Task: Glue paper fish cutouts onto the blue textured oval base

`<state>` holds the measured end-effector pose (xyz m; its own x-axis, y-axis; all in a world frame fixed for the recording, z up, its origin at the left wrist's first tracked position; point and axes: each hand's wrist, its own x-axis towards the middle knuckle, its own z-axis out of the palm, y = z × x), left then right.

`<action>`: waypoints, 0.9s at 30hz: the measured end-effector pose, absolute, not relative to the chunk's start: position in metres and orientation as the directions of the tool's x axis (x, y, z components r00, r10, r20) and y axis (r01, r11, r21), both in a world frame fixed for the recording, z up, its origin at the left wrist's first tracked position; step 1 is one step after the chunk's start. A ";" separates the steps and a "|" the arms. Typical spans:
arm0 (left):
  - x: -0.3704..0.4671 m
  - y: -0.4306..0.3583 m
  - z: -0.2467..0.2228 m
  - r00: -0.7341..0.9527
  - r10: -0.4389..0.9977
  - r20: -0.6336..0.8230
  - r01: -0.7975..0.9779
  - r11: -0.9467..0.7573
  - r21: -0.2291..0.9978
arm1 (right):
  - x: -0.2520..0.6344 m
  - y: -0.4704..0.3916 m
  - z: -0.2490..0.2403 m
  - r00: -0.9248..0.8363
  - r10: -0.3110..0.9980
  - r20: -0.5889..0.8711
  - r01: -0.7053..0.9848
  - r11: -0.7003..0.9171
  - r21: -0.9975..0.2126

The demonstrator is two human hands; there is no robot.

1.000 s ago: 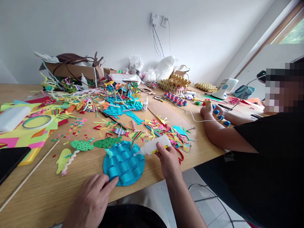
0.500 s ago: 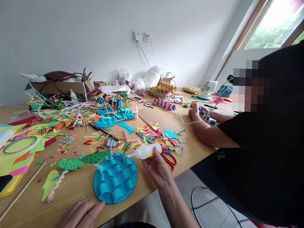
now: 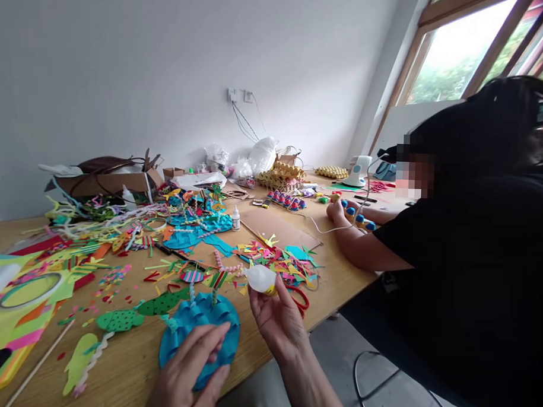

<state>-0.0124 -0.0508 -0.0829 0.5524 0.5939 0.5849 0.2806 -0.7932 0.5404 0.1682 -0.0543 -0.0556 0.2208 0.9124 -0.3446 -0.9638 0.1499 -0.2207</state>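
Observation:
My right hand [image 3: 278, 322] is wrapped round a white glue bottle [image 3: 260, 280], its nozzle pointing left and tipped up off the blue piece. Over the front of a round blue paper base [image 3: 230, 338] with curled paper strips hovers my left hand [image 3: 192, 364], fingers bent and apart, nothing visible in them; whether it touches the base I cannot tell. Twisted stems rise from the base's back edge near a striped paper fish [image 3: 218, 279] and a smaller striped one [image 3: 193, 276]. Green dotted paper fish [image 3: 120, 320] and a yellow paper fish [image 3: 79, 363] lie to the left.
Red-handled scissors [image 3: 300, 299] lie just beyond my right hand. Paper scraps [image 3: 287, 260], a second glue bottle [image 3: 236, 219] and a thin stick [image 3: 38, 364] are on the table. At right, a co-worker [image 3: 466, 246] in black leans over painted egg-carton pieces [image 3: 360, 219].
My left hand has come up from the table edge to over the blue base. My right hand has drawn the glue bottle's nozzle up and away from the stem on the base.

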 end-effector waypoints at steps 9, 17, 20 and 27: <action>0.075 -0.035 -0.081 0.457 0.847 0.272 -0.048 -0.283 0.958 | 0.149 -0.069 -0.060 0.131 0.957 -0.260 -0.986 0.098 -0.134; 0.077 -0.028 -0.076 0.500 0.834 0.235 -0.159 -0.178 0.971 | 0.161 -0.083 -0.082 0.173 0.969 -0.176 -0.847 0.056 -0.528; 0.076 -0.025 -0.075 0.516 0.819 0.250 -0.226 -0.151 0.962 | 0.179 -0.093 -0.085 0.357 0.917 -0.180 -0.584 0.068 -0.809; 0.086 -0.025 -0.074 0.555 0.797 0.238 -0.268 -0.100 0.958 | 0.199 -0.095 -0.055 0.412 0.855 0.314 0.245 0.228 -0.942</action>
<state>0.0857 -0.0248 -0.0737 0.5555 0.7967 0.2383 -0.2681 -0.0997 0.9582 0.1991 -0.0946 -0.0547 0.4119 0.8553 0.3142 0.2454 0.2279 -0.9422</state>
